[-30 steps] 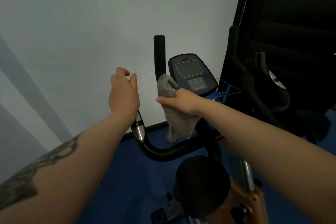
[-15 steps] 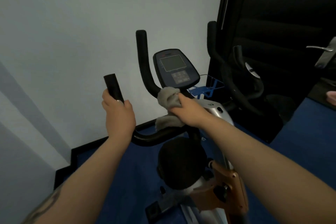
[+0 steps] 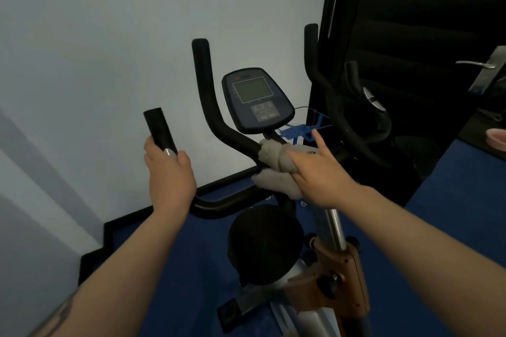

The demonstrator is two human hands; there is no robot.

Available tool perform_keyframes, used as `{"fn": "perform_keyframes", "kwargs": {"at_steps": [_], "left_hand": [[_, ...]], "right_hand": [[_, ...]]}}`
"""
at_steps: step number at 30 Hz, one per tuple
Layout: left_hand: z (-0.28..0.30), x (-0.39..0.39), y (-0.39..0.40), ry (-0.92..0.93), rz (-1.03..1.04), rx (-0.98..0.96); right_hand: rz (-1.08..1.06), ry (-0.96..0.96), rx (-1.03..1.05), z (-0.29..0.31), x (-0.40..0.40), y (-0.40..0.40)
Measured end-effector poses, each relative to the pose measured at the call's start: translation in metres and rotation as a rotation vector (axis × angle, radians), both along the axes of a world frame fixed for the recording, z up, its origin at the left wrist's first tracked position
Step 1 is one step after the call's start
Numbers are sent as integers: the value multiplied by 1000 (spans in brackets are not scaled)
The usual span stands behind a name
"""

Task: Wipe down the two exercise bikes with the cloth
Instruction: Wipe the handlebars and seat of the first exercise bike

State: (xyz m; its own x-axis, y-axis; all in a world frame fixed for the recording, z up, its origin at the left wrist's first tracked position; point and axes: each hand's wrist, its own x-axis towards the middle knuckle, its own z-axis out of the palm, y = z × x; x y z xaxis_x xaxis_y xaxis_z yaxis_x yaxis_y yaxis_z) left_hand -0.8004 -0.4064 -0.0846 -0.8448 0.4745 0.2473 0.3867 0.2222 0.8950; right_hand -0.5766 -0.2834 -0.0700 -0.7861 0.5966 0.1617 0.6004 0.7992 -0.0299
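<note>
Left hand [image 3: 171,172] grips the handlebar [image 3: 219,128]; right hand [image 3: 319,172] holds the cloth [image 3: 273,169] around it.
Right fingers are mostly hidden, one pointing straight out.

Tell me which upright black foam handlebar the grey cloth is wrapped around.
The tall left upright handlebar beside the console: the grey cloth wraps its base under the right hand. The short one is in the left hand's grip.

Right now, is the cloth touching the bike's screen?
Apart. The head view shows the grey cloth wrapped on the handlebar under the right hand, with bare bar between it and the console screen.
</note>
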Motion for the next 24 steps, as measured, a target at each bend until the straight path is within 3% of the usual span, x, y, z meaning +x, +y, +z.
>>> {"fn": "perform_keyframes", "kwargs": {"at_steps": [5, 8, 12, 17, 22, 24], "left_hand": [[-1, 2, 0, 26, 24, -7], [-2, 0, 1, 20, 27, -18], [-3, 0, 2, 17, 28, -7], [-4, -2, 1, -14, 10, -6], [-2, -3, 1, -53, 9, 18], [-2, -1, 2, -34, 24, 25]], "right_hand": [[-47, 281, -160, -23, -20, -39], [108, 383, -266, -23, -3, -40], [205, 325, -362, -21, 16, -32], [-6, 169, -309, -9, -21, -18], [147, 459, -416, -24, 1, -44], [165, 437, -483, -29, 4, -46]]}}
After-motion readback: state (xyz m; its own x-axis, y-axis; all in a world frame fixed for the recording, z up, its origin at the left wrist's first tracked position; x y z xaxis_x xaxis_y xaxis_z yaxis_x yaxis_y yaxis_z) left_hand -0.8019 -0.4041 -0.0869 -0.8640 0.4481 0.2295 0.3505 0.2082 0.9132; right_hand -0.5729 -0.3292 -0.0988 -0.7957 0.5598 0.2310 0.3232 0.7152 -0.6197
